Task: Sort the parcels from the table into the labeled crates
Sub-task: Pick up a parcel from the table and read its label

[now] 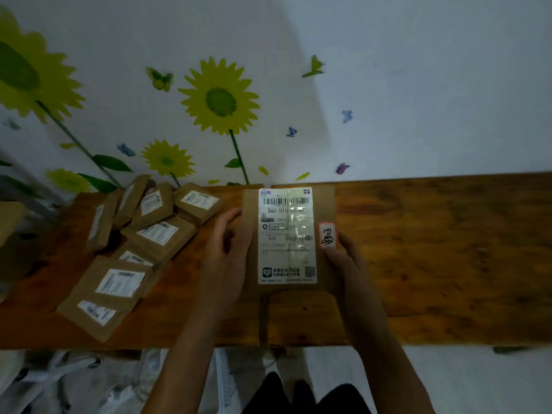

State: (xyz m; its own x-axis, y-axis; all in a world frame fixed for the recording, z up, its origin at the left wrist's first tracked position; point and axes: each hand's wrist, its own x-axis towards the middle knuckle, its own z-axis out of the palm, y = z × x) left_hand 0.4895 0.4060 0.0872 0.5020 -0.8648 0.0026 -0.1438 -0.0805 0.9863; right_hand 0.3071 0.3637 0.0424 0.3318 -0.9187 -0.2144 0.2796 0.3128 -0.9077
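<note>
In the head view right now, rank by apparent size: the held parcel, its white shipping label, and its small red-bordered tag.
1. Held parcel, gripped by the left hand and right hand.
2. White shipping label, covering much of the parcel's face.
3. Red-bordered tag, clearly smallest.

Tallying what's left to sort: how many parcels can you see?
9. One held parcel, gripped by the left hand and right hand over the table middle; eight in the overlapping pile at its left end. More may hide underneath.
</note>
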